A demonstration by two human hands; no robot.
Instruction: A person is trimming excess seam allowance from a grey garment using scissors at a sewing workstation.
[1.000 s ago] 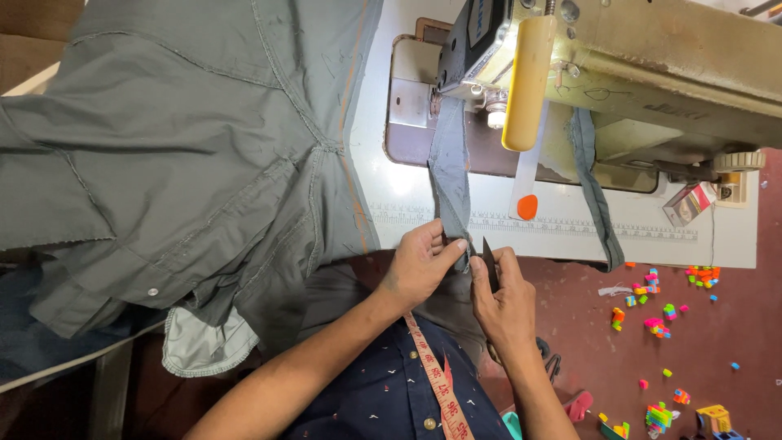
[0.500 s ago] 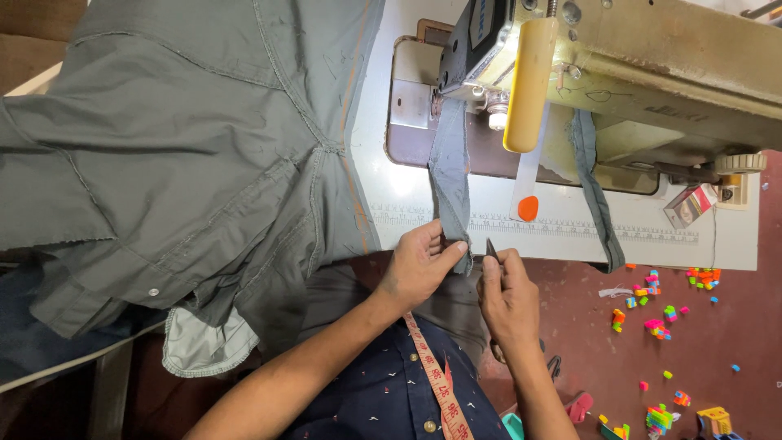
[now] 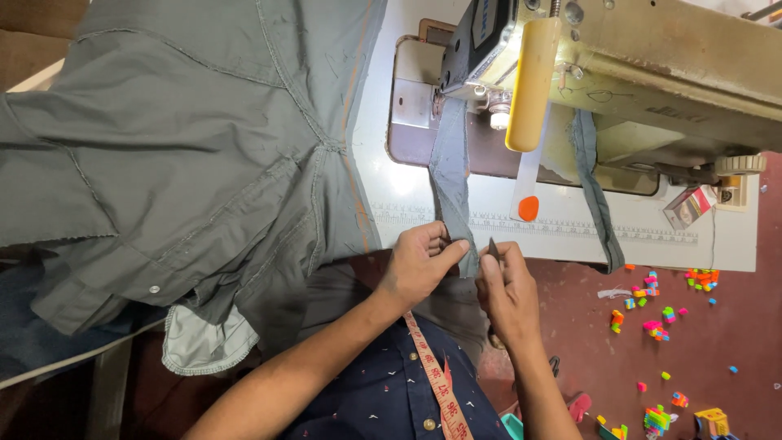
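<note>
Seemingly, the left hand [image 3: 419, 265] pinches the grey fabric strip [image 3: 450, 183] at the table edge [image 3: 570, 244], below the sewing machine [image 3: 652, 65]; the right hand [image 3: 507, 285] grasps a small dark tool [image 3: 493, 248]. A slip risks cutting cloth or thumb, judging by closeness.

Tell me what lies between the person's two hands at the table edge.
In the head view, the grey fabric strip hangs down between the left hand and the right hand, which holds a small dark pointed tool beside it.
</note>
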